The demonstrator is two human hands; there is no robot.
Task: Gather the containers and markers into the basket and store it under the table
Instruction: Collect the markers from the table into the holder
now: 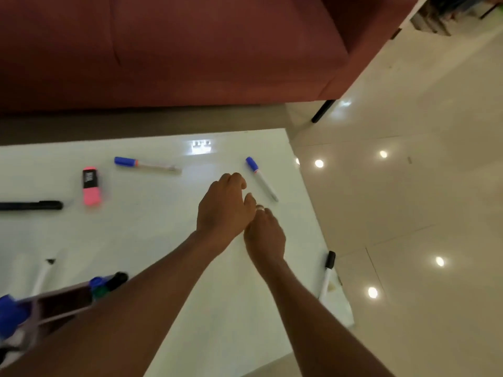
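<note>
White table (152, 240), items L to R, clock dirs from table centre:

- Container (54, 303), 8 o'clock: clear box on its side, blurred; blue, green, black marker caps poke out the open end. Looks part-filled already.
- White marker (40, 278), 8 o'clock, just beyond container; blurry, cap unclear.
- Black marker (31, 205), 10 o'clock, lying flat, cut by frame edge.
- Pink highlighter (91, 186), 10–11 o'clock, stubby, black label, flat.
- Blue-cap marker A (147, 165), 12 o'clock, white barrel, cap pointing L.
- Left hand (226, 205), 1 o'clock: fingers curled, palm down, holds nothing visible; narrow claw aimed at marker B, prob. the next pick.
- Right hand (265, 236), 2 o'clock, touching left hand; fingers loosely curled, ring on; can't tell if anything's inside.
- Blue-cap marker B (261, 178), 1–2 o'clock, just beside left fingertips, apart, cap far end.
- Black-cap marker (328, 273), 4 o'clock, at table edge; risk of rolling off.

Basket: not in view. Markers scattered loose, so gathering looks barely under way.
</note>
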